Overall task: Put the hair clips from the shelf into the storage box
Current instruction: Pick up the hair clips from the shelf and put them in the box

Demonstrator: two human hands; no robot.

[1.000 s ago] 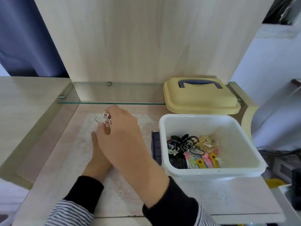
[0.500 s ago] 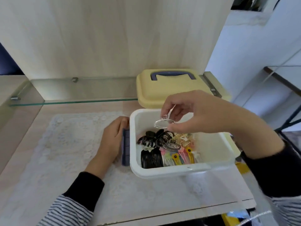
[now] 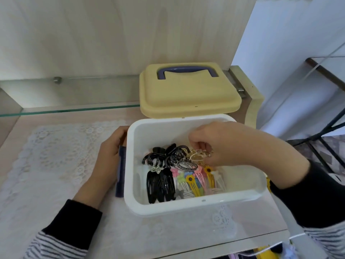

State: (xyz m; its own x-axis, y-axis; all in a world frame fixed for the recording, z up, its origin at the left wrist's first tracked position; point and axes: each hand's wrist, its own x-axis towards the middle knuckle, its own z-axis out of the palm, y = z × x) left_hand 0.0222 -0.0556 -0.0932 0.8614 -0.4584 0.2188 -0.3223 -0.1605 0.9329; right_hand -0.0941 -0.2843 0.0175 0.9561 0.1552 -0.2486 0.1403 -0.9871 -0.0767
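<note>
The right grip (image 3: 224, 144) was inside the white storage box (image 3: 186, 208), pinching a metal hair clip (image 3: 204, 153) just above the pile of clips (image 3: 179, 171). The left grip (image 3: 108, 159), fingers relaxed, pressed the box's side. Letting go low, onto the pile, looked wisest.

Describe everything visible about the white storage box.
The storage box is white, glossy plastic, rectangular with rounded corners, upright and open on a lace mat. A dark blue latch sits on its left side, where the left hand rests. Hair clips lie in its bottom; the right hand reaches in, pinching a metal clip. Its yellow lid lies behind it.
</note>
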